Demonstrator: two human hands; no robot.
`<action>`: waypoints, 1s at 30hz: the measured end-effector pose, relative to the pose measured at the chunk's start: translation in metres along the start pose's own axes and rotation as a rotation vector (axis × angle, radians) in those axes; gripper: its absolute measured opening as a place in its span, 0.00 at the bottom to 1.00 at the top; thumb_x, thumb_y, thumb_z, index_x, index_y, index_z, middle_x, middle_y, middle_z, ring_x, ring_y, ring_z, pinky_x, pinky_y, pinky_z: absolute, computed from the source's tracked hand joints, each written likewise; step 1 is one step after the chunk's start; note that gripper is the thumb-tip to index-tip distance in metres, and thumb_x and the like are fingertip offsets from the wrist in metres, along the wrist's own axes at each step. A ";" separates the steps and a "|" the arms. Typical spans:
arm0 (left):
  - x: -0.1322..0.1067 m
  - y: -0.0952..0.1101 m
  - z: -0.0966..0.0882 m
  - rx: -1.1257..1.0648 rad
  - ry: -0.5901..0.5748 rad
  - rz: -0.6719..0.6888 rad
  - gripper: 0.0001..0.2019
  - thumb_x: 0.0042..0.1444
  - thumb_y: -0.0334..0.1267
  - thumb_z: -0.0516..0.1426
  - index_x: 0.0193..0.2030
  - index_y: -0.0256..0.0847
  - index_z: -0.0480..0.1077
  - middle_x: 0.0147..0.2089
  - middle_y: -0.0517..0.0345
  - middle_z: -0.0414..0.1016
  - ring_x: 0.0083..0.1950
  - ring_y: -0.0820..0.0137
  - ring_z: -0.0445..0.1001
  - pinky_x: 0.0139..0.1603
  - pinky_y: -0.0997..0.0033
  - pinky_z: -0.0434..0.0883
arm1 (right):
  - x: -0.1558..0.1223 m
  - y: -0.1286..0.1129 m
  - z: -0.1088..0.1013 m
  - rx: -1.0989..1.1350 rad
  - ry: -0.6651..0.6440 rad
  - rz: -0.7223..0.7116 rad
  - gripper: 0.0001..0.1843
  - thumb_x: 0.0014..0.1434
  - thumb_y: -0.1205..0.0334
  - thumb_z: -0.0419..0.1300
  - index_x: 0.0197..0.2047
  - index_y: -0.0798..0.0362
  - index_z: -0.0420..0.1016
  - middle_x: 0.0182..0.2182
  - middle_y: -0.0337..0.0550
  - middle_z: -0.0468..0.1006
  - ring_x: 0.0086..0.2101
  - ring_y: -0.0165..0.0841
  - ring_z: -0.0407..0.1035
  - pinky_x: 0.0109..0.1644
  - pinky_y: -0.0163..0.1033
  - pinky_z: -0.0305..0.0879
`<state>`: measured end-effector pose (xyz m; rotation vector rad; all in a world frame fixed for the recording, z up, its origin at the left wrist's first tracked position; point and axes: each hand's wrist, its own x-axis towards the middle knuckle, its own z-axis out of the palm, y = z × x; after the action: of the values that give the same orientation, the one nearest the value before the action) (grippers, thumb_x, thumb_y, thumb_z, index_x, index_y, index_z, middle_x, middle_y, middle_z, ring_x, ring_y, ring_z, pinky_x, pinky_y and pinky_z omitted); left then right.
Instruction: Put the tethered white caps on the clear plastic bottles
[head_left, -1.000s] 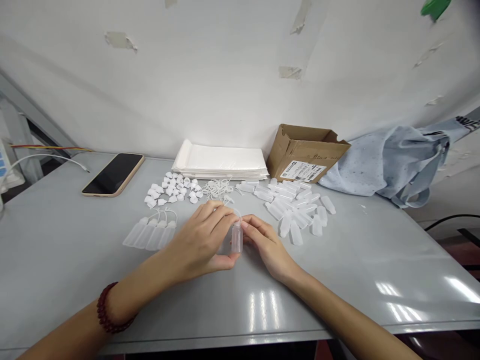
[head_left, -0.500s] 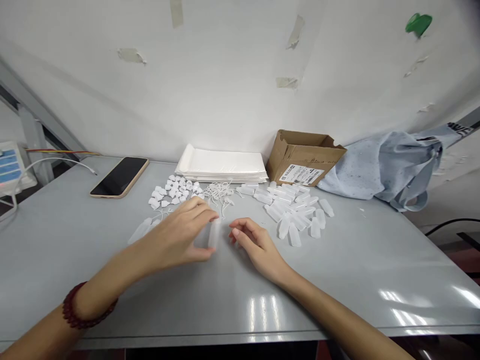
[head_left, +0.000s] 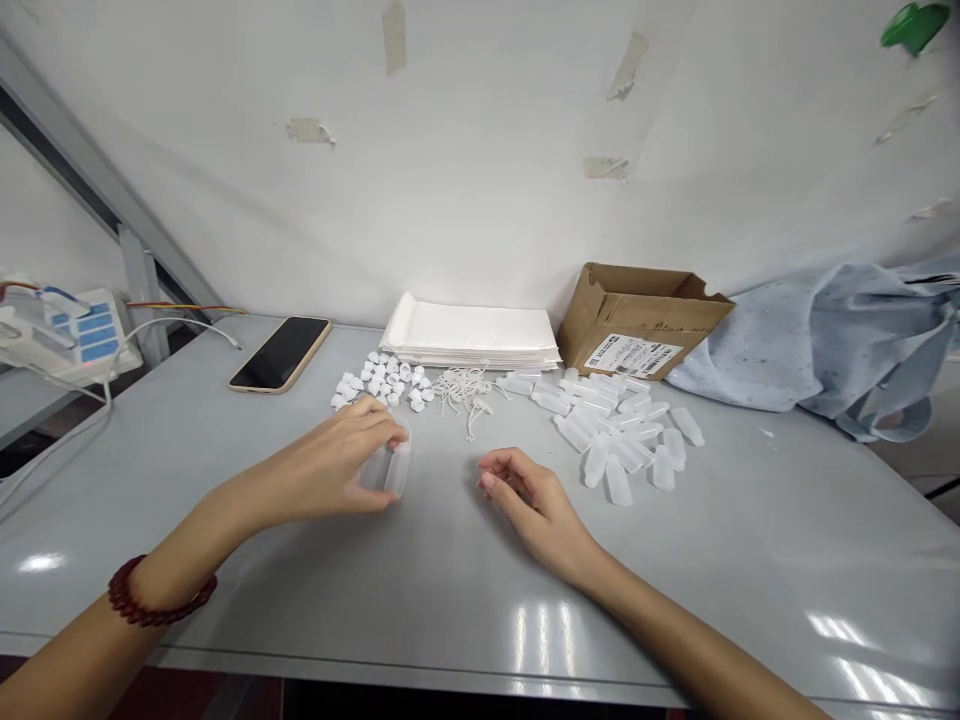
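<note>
Plastic bottle (head_left: 397, 472) cupped in left hand (head_left: 330, 470).

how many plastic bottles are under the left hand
2. One plastic squeeze bottle sits under the fingers of the left hand, nearest the fingertips; a second plastic squeeze bottle lies beside it, nearer the palm. More could be hidden under the hand.

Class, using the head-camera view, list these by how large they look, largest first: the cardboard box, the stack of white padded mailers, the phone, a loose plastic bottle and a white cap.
1. Cardboard box and stack of white padded mailers: too alike to rank
2. Phone
3. Loose plastic bottle
4. White cap
</note>
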<state>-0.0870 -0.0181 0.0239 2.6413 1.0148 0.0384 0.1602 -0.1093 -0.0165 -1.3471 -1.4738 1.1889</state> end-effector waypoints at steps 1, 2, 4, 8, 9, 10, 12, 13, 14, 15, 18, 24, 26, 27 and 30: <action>0.000 -0.001 0.000 0.003 -0.002 -0.006 0.15 0.51 0.44 0.60 0.44 0.42 0.66 0.43 0.55 0.67 0.50 0.61 0.61 0.48 0.64 0.64 | 0.000 0.000 0.000 -0.002 0.000 0.003 0.11 0.63 0.56 0.54 0.43 0.53 0.70 0.32 0.40 0.72 0.34 0.32 0.67 0.38 0.37 0.62; 0.000 -0.001 0.000 0.006 -0.006 -0.009 0.15 0.51 0.44 0.60 0.44 0.42 0.66 0.43 0.55 0.67 0.50 0.61 0.61 0.48 0.64 0.64 | 0.000 0.000 0.000 -0.003 0.001 0.004 0.11 0.62 0.56 0.54 0.43 0.53 0.70 0.32 0.40 0.72 0.34 0.32 0.67 0.38 0.37 0.62; 0.000 -0.002 -0.001 0.012 -0.017 -0.008 0.15 0.51 0.44 0.60 0.44 0.42 0.66 0.43 0.55 0.68 0.50 0.60 0.61 0.48 0.64 0.63 | 0.001 -0.001 0.000 -0.002 0.002 0.004 0.11 0.62 0.56 0.54 0.43 0.53 0.71 0.32 0.40 0.72 0.34 0.32 0.67 0.38 0.37 0.62; 0.000 -0.003 -0.003 0.005 -0.032 -0.007 0.16 0.50 0.44 0.60 0.44 0.42 0.68 0.44 0.55 0.69 0.51 0.60 0.61 0.49 0.63 0.63 | 0.001 0.000 -0.001 -0.007 0.009 0.011 0.10 0.62 0.56 0.54 0.42 0.52 0.71 0.33 0.40 0.73 0.35 0.32 0.68 0.38 0.37 0.62; 0.000 -0.003 -0.003 0.000 -0.033 -0.006 0.16 0.50 0.45 0.60 0.44 0.42 0.68 0.44 0.55 0.70 0.51 0.59 0.61 0.49 0.63 0.63 | 0.000 0.000 -0.002 -0.008 0.009 0.014 0.10 0.62 0.55 0.54 0.42 0.52 0.71 0.33 0.40 0.73 0.34 0.32 0.68 0.38 0.37 0.62; 0.000 -0.003 -0.003 -0.006 -0.035 -0.007 0.16 0.50 0.45 0.60 0.44 0.42 0.68 0.44 0.55 0.70 0.51 0.59 0.61 0.50 0.63 0.63 | 0.000 0.000 -0.002 -0.006 0.012 0.017 0.11 0.62 0.55 0.54 0.42 0.52 0.71 0.33 0.40 0.73 0.34 0.32 0.68 0.38 0.37 0.62; 0.000 -0.004 -0.004 -0.022 -0.041 -0.014 0.17 0.49 0.46 0.61 0.45 0.43 0.69 0.45 0.55 0.70 0.51 0.59 0.61 0.50 0.63 0.63 | 0.000 0.000 -0.003 -0.003 0.015 0.022 0.11 0.62 0.55 0.54 0.42 0.52 0.71 0.33 0.40 0.73 0.34 0.32 0.67 0.38 0.37 0.62; -0.001 -0.005 -0.004 -0.032 -0.047 -0.021 0.18 0.49 0.46 0.61 0.46 0.43 0.69 0.45 0.55 0.70 0.51 0.59 0.62 0.50 0.63 0.63 | 0.000 0.000 -0.003 -0.004 0.017 0.024 0.11 0.62 0.55 0.54 0.42 0.52 0.71 0.33 0.40 0.73 0.34 0.32 0.67 0.38 0.37 0.62; -0.001 -0.005 -0.004 -0.041 -0.052 -0.029 0.18 0.50 0.47 0.61 0.46 0.43 0.70 0.45 0.55 0.70 0.51 0.59 0.62 0.50 0.64 0.63 | 0.000 -0.001 -0.003 -0.004 0.018 0.025 0.11 0.62 0.55 0.54 0.42 0.52 0.71 0.33 0.40 0.73 0.34 0.32 0.67 0.38 0.37 0.62; -0.002 -0.006 -0.005 -0.047 -0.055 -0.037 0.19 0.50 0.48 0.60 0.47 0.43 0.70 0.46 0.55 0.70 0.52 0.59 0.62 0.50 0.64 0.63 | -0.001 -0.001 -0.003 -0.005 0.017 0.025 0.11 0.62 0.55 0.54 0.42 0.52 0.71 0.33 0.40 0.73 0.34 0.32 0.67 0.38 0.37 0.62; -0.003 -0.006 -0.006 -0.046 -0.055 -0.044 0.20 0.50 0.49 0.60 0.48 0.44 0.70 0.47 0.55 0.70 0.52 0.59 0.62 0.50 0.64 0.63 | -0.001 -0.001 -0.003 -0.006 0.016 0.021 0.10 0.62 0.56 0.54 0.41 0.52 0.71 0.33 0.40 0.73 0.34 0.32 0.67 0.38 0.37 0.62; -0.003 -0.005 -0.005 -0.048 -0.015 -0.016 0.21 0.49 0.48 0.61 0.49 0.44 0.71 0.47 0.55 0.70 0.51 0.60 0.62 0.49 0.65 0.64 | -0.001 -0.003 -0.004 -0.017 0.017 0.016 0.11 0.62 0.55 0.54 0.41 0.52 0.71 0.33 0.41 0.73 0.34 0.32 0.67 0.37 0.37 0.62; -0.004 -0.006 -0.005 -0.052 0.000 -0.013 0.21 0.48 0.47 0.62 0.49 0.44 0.71 0.47 0.55 0.70 0.51 0.59 0.62 0.49 0.65 0.64 | -0.001 -0.003 -0.004 -0.023 0.019 0.020 0.11 0.62 0.55 0.54 0.40 0.52 0.71 0.33 0.41 0.73 0.34 0.32 0.67 0.37 0.38 0.62; -0.004 -0.006 -0.005 -0.051 0.001 -0.012 0.22 0.48 0.47 0.62 0.49 0.44 0.71 0.47 0.55 0.70 0.51 0.59 0.63 0.49 0.65 0.64 | -0.002 -0.003 -0.004 -0.027 0.021 0.019 0.11 0.62 0.55 0.54 0.40 0.52 0.71 0.33 0.41 0.73 0.34 0.32 0.67 0.37 0.38 0.63; -0.005 -0.006 -0.007 -0.046 0.003 -0.005 0.22 0.48 0.49 0.62 0.50 0.44 0.70 0.47 0.54 0.70 0.51 0.59 0.63 0.49 0.65 0.64 | -0.002 -0.004 -0.006 -0.051 0.035 0.006 0.11 0.62 0.55 0.54 0.41 0.52 0.71 0.33 0.42 0.74 0.34 0.32 0.68 0.37 0.38 0.64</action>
<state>-0.0956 -0.0151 0.0292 2.5983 1.0094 0.0636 0.1656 -0.1100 -0.0109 -1.4004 -1.4853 1.1323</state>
